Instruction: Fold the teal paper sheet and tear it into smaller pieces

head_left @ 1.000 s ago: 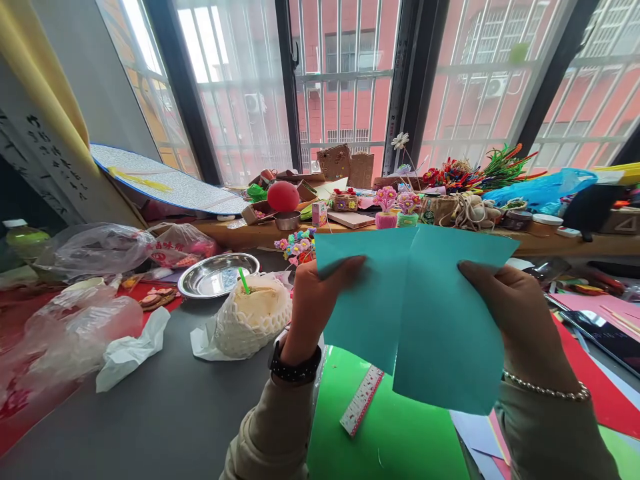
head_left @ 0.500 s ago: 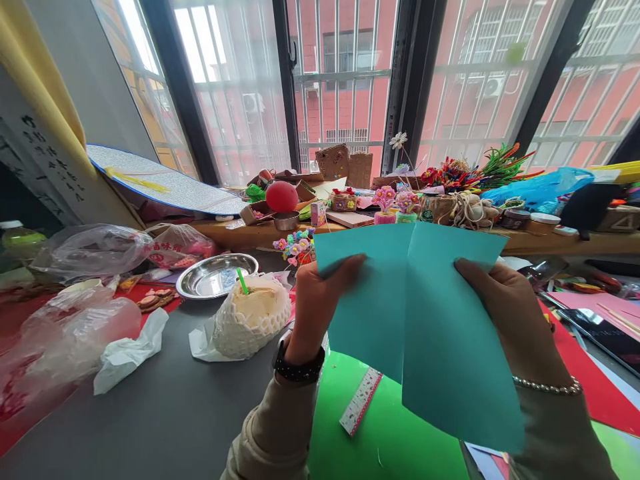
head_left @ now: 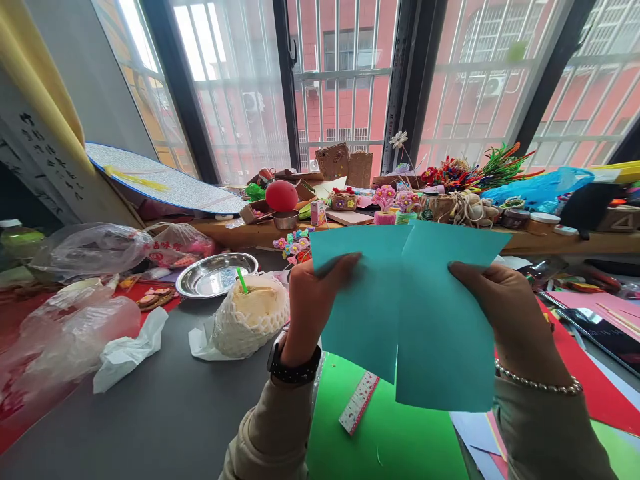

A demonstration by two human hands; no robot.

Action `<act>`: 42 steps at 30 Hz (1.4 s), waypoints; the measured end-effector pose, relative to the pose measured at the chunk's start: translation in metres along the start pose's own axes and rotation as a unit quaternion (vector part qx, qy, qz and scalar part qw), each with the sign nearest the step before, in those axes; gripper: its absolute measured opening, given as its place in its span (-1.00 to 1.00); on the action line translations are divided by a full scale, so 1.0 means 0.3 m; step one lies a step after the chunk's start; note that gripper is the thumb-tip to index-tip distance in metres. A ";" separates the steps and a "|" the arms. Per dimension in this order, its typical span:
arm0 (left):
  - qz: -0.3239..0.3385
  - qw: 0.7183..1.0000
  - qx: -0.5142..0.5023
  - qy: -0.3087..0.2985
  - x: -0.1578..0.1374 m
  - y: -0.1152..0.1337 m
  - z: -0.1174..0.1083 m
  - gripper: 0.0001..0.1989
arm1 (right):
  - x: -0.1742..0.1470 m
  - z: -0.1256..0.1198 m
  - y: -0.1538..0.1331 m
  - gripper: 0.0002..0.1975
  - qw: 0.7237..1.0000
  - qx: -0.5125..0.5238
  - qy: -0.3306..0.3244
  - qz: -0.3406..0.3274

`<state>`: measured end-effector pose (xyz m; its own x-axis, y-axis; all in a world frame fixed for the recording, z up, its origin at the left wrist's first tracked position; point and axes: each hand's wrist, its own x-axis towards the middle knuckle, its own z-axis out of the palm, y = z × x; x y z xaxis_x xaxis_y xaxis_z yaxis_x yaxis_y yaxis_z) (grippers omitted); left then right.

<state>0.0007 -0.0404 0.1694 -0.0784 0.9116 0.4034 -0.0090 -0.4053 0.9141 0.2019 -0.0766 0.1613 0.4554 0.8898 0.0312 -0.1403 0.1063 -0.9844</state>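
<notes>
In the head view I hold teal paper point(head_left: 370, 320) up in front of me, over the bench. A line runs down its middle, and at the bottom the two sides part with a narrow gap and end at different heights. Whether they still join higher up, I cannot tell. My left hand point(head_left: 320, 283) pinches the left side, thumb in front and slightly blurred. The right side is gripped by my right hand point(head_left: 495, 287), its thumb in front and fingers behind. Below the paper, a white and pink ruler point(head_left: 359, 403) lies on a green sheet point(head_left: 380, 443).
Left of my arm stand a netted coconut point(head_left: 253, 317) with a green straw and a steel plate point(head_left: 217, 275). Plastic bags point(head_left: 90, 333) lie farther left. Craft flowers and a red balloon point(head_left: 281, 197) line the sill. A phone point(head_left: 607, 337) and coloured sheets lie at right.
The right side's lower part has swung left and flattened, its bottom edge now higher. Both hands have shifted slightly left, still gripping the teal paper.
</notes>
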 end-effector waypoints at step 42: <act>-0.106 0.981 -0.048 -0.153 0.045 -0.035 -0.035 -0.75 | 0.024 0.001 0.018 -0.79 0.997 0.043 -0.058 -0.034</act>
<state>-0.0109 -0.0246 0.1650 0.2391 0.9478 0.2108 -0.0880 -0.1951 0.9768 0.2042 -0.0694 0.1563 0.3628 0.9239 0.1214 -0.1908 0.2011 -0.9608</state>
